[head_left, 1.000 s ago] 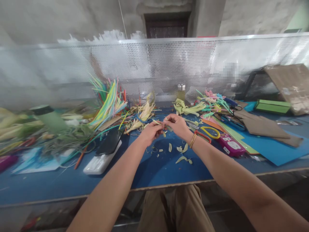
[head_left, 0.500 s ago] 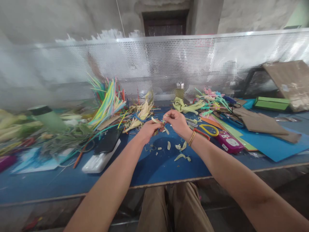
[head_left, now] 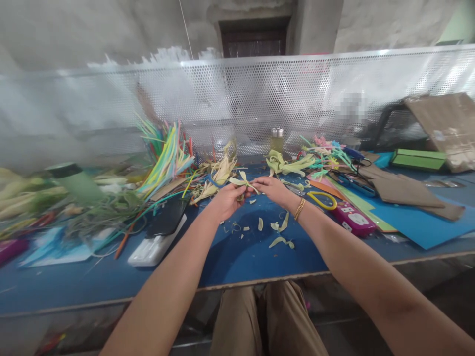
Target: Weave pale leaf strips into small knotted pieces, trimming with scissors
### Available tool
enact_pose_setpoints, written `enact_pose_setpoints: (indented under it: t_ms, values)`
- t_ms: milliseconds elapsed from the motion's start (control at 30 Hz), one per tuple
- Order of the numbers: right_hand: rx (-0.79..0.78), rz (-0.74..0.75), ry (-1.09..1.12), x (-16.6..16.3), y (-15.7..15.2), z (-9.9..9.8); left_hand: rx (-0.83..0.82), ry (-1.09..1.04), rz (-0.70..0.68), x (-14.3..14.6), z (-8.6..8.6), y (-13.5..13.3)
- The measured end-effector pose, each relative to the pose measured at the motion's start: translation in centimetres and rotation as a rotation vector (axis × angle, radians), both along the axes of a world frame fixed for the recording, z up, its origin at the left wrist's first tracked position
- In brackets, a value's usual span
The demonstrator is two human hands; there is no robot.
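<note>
My left hand (head_left: 226,199) and my right hand (head_left: 273,189) meet above the blue table (head_left: 241,257), both pinched on a small pale yellow-green leaf strip piece (head_left: 243,181) whose ends stick up between them. My right wrist wears a gold bracelet (head_left: 299,209). Cut leaf scraps (head_left: 279,233) lie on the table just below my hands.
A black phone on a white case (head_left: 159,233) lies left of my hands. Colourful strips (head_left: 166,155) and dried leaves (head_left: 218,175) pile up behind. Yellow-handled scissors (head_left: 321,199), a purple box (head_left: 352,217), brown and blue sheets (head_left: 404,193) and a green box (head_left: 419,159) sit right. A perforated metal screen (head_left: 260,99) backs the table.
My hands have lowered slightly and moved closer to the table. The leaf piece now shows spread ends above my fingers, and my right hand has turned palm down.
</note>
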State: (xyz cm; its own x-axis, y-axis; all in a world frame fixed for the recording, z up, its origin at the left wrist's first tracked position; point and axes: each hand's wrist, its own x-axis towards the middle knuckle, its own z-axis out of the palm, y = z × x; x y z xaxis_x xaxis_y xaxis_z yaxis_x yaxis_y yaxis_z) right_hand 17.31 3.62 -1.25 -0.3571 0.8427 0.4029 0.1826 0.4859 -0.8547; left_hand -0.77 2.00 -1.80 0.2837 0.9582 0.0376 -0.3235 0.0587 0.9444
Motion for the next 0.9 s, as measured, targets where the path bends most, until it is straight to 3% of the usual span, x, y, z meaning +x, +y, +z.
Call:
enact_pose_setpoints:
  t_ms: [367, 500, 900]
  values:
    - [0.239, -0.211, -0.17, -0.31, -0.52, 0.1, -0.035, 0.019, 0.007, -0.02, -0.04, 0.1]
    - [0.288, -0.221, -0.205, -0.36, -0.57, 0.13, -0.01, 0.064, 0.031, 0.17, -0.25, 0.38]
    - [0.299, -0.202, -0.178, 0.34, -0.57, 0.82, -0.015, -0.08, -0.007, 0.17, 0.68, -0.43]
